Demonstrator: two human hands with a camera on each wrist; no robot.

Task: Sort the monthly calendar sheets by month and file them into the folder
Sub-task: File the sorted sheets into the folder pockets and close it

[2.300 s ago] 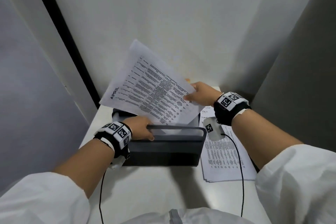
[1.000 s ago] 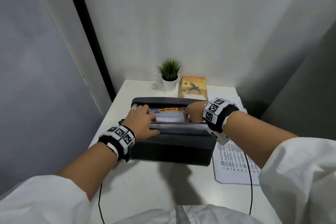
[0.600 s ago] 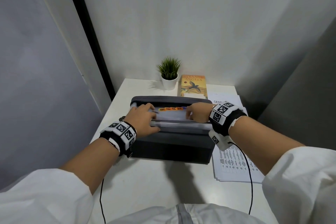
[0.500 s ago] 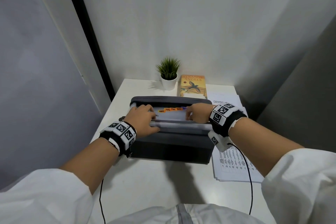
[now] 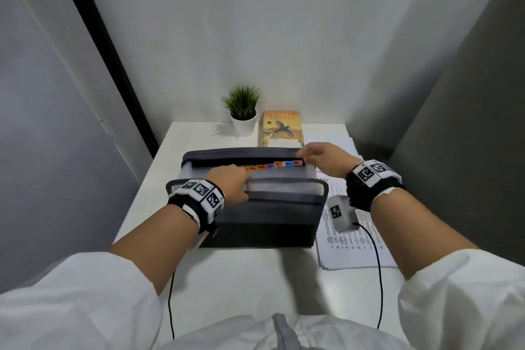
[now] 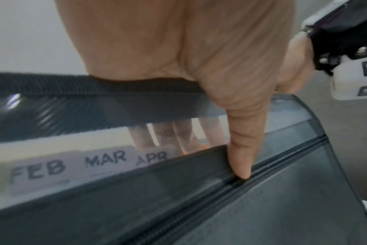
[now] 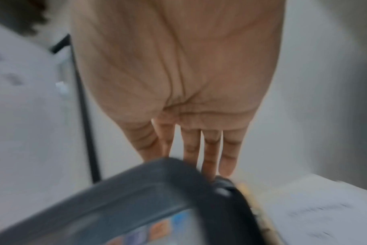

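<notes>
A dark grey accordion folder (image 5: 264, 224) stands open mid-table, its coloured month tabs (image 5: 272, 166) showing JUL to DEC. My left hand (image 5: 231, 186) pinches the folder's front section. Its fingers (image 6: 182, 137) reach down inside beside the APR tab, and its thumb (image 6: 241, 157) presses the outer zipper. The FEB and MAR tabs (image 6: 107, 160) stand to the left. My right hand (image 5: 318, 158) hovers with straight fingers at the folder's far right corner (image 7: 136, 190), holding nothing. A stack of printed calendar sheets (image 5: 358, 247) lies to the right of the folder.
A small potted plant (image 5: 243, 111) and an orange book (image 5: 281, 128) stand at the back of the white table (image 5: 255, 278). Walls close in on both sides. Black cables (image 5: 375, 264) trail from my wrists toward the front edge.
The APRIL sheet my right hand held has gone down into the folder. That hand then left the pockets and moved to the far right corner. My left hand keeps its hold.
</notes>
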